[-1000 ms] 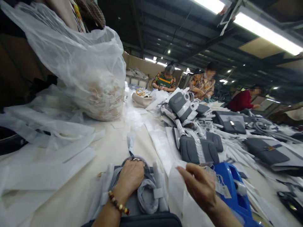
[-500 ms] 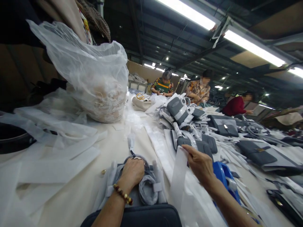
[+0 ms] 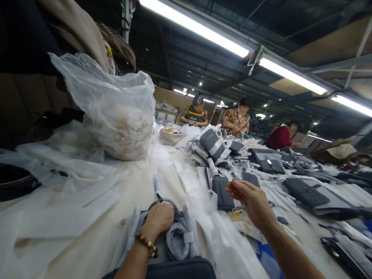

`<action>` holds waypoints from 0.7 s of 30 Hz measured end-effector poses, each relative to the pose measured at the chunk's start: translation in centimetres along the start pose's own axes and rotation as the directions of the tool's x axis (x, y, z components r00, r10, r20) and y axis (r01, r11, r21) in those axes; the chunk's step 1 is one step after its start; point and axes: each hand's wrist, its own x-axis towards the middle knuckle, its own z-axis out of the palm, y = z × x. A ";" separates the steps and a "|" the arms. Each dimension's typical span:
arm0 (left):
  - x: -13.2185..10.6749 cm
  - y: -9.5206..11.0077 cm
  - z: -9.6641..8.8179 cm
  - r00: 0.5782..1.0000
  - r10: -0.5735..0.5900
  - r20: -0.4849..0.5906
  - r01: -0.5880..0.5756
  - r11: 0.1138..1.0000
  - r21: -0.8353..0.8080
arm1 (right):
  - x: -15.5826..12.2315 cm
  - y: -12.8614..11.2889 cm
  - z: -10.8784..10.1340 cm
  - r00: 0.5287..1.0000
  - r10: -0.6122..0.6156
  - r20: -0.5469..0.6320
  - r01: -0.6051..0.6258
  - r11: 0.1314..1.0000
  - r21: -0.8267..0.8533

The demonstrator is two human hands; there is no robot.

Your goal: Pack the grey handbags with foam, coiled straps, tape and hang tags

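Note:
A dark blue-grey bag lies in front of me, with padding rolls along its sides and a coiled, wrapped strap on it. My left hand is closed in a fist over the bag, on a wrapped strap that loops around the knuckles; its fingertips are hidden. A white-wrapped tag sticks out beyond that fist. My right hand hovers over the right side with fingers stretched out and nothing visible in them. Close to it lies a grey bag with a white strip at its edge.
A big clear plastic sack stands at the left behind white sheets. Grey bags and wrapped straps pile up on the right. A blue container is partly behind my right forearm. Several co-workers are at the far side.
My right hand has let go of the white strip it pinched, and its fingers have straightened. The left fist stays on the bag. The view has tilted up and turned slightly right.

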 end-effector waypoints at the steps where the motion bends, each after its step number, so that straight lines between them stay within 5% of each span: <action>1: 0.0 0.0 0.0 1.000 0.003 -0.002 -0.002 1.000 0.002 | -0.2 0.8 0.2 1.000 0.022 0.010 -0.021 0.996 -0.091; 5: -0.1 0.1 0.3 1.000 -0.002 -0.003 0.002 1.000 0.004 | -0.8 4.4 2.5 0.999 0.021 0.028 -0.009 0.928 -0.372; 10: 0.0 0.0 0.5 0.999 -0.029 0.019 0.029 0.999 -0.020 | 0.6 6.0 5.9 0.994 -0.113 -0.005 0.078 0.721 -0.688; 16: 0.5 0.2 0.7 0.994 -0.094 0.057 0.096 0.995 -0.036 | 2.0 6.6 8.7 0.987 -0.108 0.118 0.155 0.475 -0.866; 21: 2.2 -0.2 1.5 0.980 -0.160 0.121 0.166 0.985 -0.044 | 3.9 7.4 8.1 0.975 -0.140 0.171 0.211 0.366 -0.906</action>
